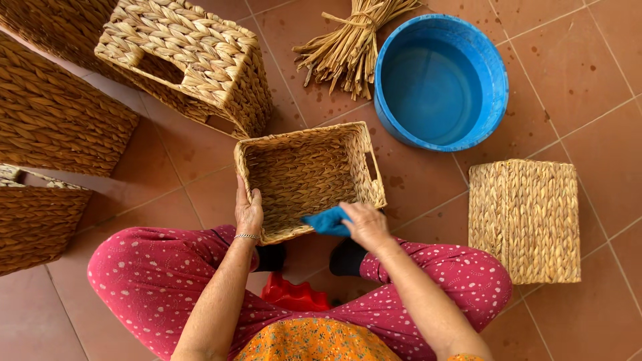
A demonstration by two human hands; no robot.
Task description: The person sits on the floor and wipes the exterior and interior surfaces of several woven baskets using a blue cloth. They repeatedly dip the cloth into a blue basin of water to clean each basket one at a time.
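At about nine o'clock, along the left edge, large dark brown woven baskets (53,113) stand on the terracotta tiled floor (588,73), and at eleven o'clock a lighter woven basket with a handle slot (194,60) lies tipped on its side. None of these shows any sign of being handled at present.

The left hand (249,212) is closed over the near-left rim of the small open rectangular woven straw basket (307,177), thumb inside and fingers outside, steadying it. This basket sits at the centre, just ahead of the knees, tilted towards the person. The right hand (364,224) is curled around a blue cloth (326,221) pressed against the basket's near rim at about six o'clock. Judging by this, wiping is under way at the near edge; whether the inside has been gone over cannot be told.

At twelve o'clock a tied bundle of dry straw stalks (348,47) lies beside a round blue plastic basin (441,80) holding water at one o'clock. At three o'clock a pale woven basket turned bottom up (525,220) stands apart, perhaps finished, though that is only a guess.
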